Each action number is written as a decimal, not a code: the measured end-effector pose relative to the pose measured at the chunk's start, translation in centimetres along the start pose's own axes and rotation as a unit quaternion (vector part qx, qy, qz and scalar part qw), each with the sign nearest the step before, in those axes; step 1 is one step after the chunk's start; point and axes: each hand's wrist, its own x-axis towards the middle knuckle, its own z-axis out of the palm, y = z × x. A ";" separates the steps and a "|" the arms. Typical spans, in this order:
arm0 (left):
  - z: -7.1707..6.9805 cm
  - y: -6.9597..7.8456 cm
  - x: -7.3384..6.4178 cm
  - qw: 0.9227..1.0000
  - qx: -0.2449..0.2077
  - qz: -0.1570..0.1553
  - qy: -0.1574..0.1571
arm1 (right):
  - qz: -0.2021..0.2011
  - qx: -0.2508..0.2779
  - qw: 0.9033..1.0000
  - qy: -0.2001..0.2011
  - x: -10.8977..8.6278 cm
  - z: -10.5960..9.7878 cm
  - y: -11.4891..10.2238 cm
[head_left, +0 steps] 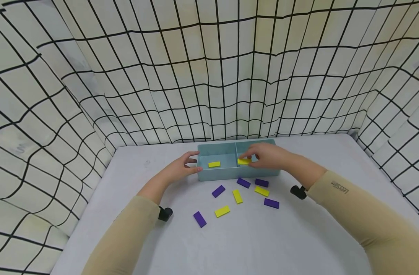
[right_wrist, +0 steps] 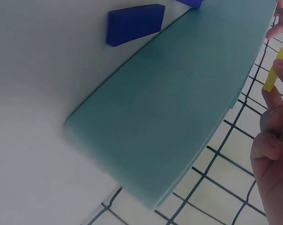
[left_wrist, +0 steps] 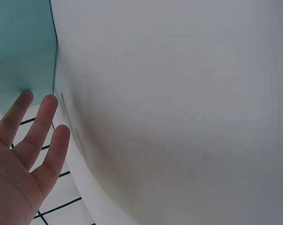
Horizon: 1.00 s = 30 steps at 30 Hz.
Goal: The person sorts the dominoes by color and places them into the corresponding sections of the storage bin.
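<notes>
A light-blue box (head_left: 216,175) with a divider stands on the table. My left hand (head_left: 180,168) is at its left end, with fingers spread and fairly straight; in the left wrist view a fingertip (left_wrist: 26,96) touches the box wall (left_wrist: 19,61). My right hand (head_left: 269,154) pinches a yellow block (head_left: 244,161) above the right compartment, near the divider. In the right wrist view the yellow block (right_wrist: 274,72) shows between thumb and finger, higher than the box rim. Another yellow block (head_left: 214,164) lies in the left compartment.
In front of the box several purple blocks (head_left: 218,191) and yellow blocks (head_left: 222,211) lie scattered on the white table (head_left: 230,244). A purple block (right_wrist: 135,23) is close to the box's front wall. Black-gridded white sheeting (head_left: 209,76) rises behind and at both sides.
</notes>
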 end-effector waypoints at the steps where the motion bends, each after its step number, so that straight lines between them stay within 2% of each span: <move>1: 0.0 0.0 0.0 1.000 0.002 0.002 0.000 | 0.002 0.002 1.000 -0.003 0.5 0.1 -0.1; 7: -0.1 0.0 -0.2 1.000 0.006 -0.002 0.002 | -0.007 0.017 1.000 -0.012 3.3 0.0 -1.2; 12: -0.2 0.2 -0.2 1.000 0.007 -0.001 -0.002 | -0.012 0.013 1.000 -0.025 4.9 -0.4 -2.2; 22: 0.0 0.0 -0.1 1.000 0.001 -0.001 -0.004 | 0.003 -0.045 0.997 -0.066 7.3 0.7 -2.2; 25: 0.1 0.1 -0.2 1.000 0.001 -0.003 -0.003 | 0.013 -0.065 0.995 -0.078 7.8 1.0 -2.2; 30: 0.1 0.1 -0.2 1.000 -0.001 -0.004 0.004 | 0.007 -0.118 0.989 -0.092 8.6 1.2 -2.6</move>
